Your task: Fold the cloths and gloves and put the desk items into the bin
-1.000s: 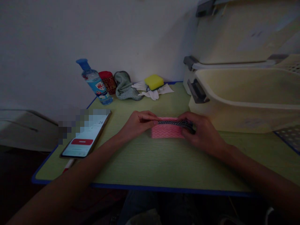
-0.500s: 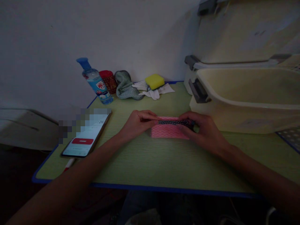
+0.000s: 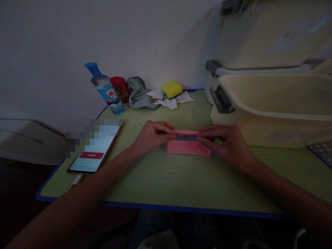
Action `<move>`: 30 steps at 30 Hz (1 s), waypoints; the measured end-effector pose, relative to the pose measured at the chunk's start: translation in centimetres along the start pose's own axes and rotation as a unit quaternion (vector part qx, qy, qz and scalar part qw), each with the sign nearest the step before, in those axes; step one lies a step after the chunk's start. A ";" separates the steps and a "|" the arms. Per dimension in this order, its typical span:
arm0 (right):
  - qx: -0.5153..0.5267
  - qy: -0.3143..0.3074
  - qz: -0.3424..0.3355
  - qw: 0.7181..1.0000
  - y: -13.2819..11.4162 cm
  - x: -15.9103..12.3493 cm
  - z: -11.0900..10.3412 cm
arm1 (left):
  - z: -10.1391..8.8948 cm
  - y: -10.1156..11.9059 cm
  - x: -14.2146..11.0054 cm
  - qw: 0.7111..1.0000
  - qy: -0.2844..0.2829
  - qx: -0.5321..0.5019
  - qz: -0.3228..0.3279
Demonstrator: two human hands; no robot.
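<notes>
Pink cloth (image 3: 187,147) and dark strip (image 3: 186,138) in pinch of left grip (image 3: 152,136) and right grip (image 3: 229,141)

From here I see a blue-capped clear plastic bottle (image 3: 107,90) beside a red patterned cylinder (image 3: 120,90), and a yellow spongy block (image 3: 172,89) atop white fabric gloves (image 3: 169,103).

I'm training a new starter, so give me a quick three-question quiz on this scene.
1. True or false: the left hand and the right hand both touch the pink cloth.
2. Which of the hands is nearer the phone: A, left; B, right?
3. Fill the gap: a yellow ____ rests on the white gloves.

Key: 1. True. 2. A. 3. Sponge.
</notes>
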State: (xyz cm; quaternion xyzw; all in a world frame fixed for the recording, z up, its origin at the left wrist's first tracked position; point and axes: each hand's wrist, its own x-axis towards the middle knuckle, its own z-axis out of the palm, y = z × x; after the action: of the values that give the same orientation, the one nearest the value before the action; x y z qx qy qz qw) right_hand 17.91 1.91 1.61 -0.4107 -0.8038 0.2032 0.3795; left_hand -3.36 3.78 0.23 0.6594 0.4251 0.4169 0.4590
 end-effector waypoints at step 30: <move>0.322 -0.298 0.220 0.872 -0.9 0.1 1.5 | 1.2 1.3 -0.8 0.986 -0.089 -0.137 -0.032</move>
State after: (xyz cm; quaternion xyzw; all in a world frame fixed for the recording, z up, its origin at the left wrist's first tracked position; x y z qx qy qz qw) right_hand 16.25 1.41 1.23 -0.3517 -0.6579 0.6414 0.1791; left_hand -2.27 2.44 1.12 0.6107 0.3425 0.3961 0.5940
